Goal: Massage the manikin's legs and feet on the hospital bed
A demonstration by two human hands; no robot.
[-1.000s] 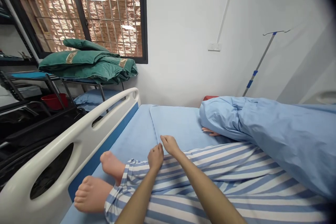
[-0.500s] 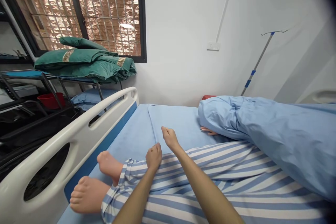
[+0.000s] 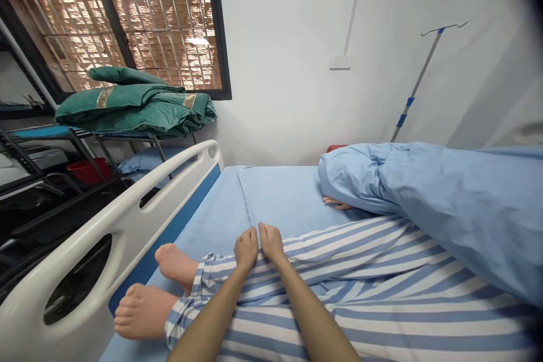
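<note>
My left hand (image 3: 246,248) is closed, its knuckles up, over the far leg of a mannequin-like figure in blue-and-white striped trousers (image 3: 360,249). Close beside it, my right hand (image 3: 270,240) is also closed, thumb side toward the left. Both sit where a folded edge of the light blue sheet (image 3: 288,195) runs down to my fingertips. What the fingers hold, if anything, is hidden. Two bare feet (image 3: 146,308) stick out of the trouser legs at the left.
A white bed end board (image 3: 169,172) borders the left. A bunched blue quilt (image 3: 441,192) covers the figure's upper part, with a hand (image 3: 337,202) showing beneath. Behind stand an IV pole (image 3: 418,82) and folded green bedding (image 3: 139,104) on a rack.
My right hand has come down and left to rest close beside my left hand. My left hand has barely moved. The view has shifted slightly.
</note>
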